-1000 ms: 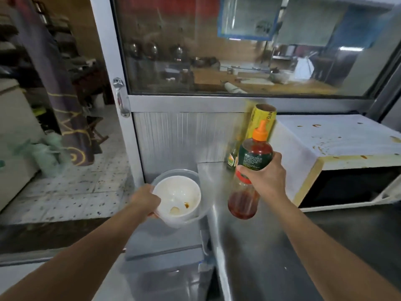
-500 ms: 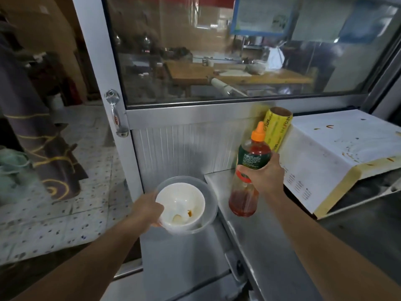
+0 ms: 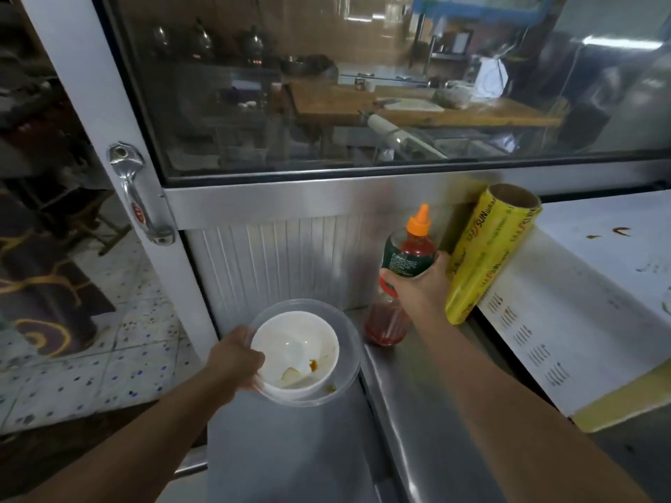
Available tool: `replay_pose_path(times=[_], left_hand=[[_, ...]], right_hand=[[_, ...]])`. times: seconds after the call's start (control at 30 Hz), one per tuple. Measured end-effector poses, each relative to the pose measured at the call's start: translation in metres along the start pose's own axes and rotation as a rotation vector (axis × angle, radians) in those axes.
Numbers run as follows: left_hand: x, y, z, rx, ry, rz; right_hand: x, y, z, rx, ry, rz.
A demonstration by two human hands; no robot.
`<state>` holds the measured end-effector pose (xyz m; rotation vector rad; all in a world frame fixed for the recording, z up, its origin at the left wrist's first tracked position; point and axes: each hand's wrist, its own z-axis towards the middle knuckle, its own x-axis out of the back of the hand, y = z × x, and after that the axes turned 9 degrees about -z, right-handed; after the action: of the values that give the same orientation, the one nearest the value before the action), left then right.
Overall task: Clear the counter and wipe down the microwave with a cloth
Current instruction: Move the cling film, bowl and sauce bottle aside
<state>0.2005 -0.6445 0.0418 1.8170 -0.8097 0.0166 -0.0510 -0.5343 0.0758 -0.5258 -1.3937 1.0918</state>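
Note:
My left hand [image 3: 234, 361] grips the rim of a dirty white bowl [image 3: 295, 352] nested in a clear plastic bowl [image 3: 346, 343], held just left of the steel counter [image 3: 417, 412]. My right hand [image 3: 423, 283] grips a red sauce bottle [image 3: 406, 263] with an orange cap. The bottle's base sits at the counter's far left corner. The white microwave [image 3: 588, 285], its top stained, stands to the right.
A yellow roll of cling wrap [image 3: 488, 255] leans between the bottle and the microwave. A glass-and-metal partition [image 3: 326, 197] with a door handle [image 3: 139, 197] rises behind the counter. Tiled floor [image 3: 90, 357] lies to the left.
My right hand has carried the sauce bottle down and toward the counter's back corner. The bowls in my left hand have stayed about level. My view has tilted down.

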Motion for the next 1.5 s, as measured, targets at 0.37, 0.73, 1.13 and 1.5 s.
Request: replay_pose_path(times=[0.37, 0.73, 1.13, 1.5], left_hand=[[-0.015, -0.001, 0.032, -0.016, -0.064, 0.066], [-0.017, -0.003, 0.037, -0.009, -0.158, 0.012], [-0.068, 0.018, 0.018, -0.02, -0.302, 0.033], [-0.072, 0.019, 0.04, -0.013, -0.291, 0.088]], right_hand=[[-0.042, 0.021, 0.024, 0.021, 0.009, -0.006], [-0.032, 0.016, 0.016, 0.051, -0.083, 0.031], [0.036, 0.029, -0.004, -0.017, -0.14, -0.126], [-0.014, 0.019, 0.024, 0.058, -0.149, -0.081]])
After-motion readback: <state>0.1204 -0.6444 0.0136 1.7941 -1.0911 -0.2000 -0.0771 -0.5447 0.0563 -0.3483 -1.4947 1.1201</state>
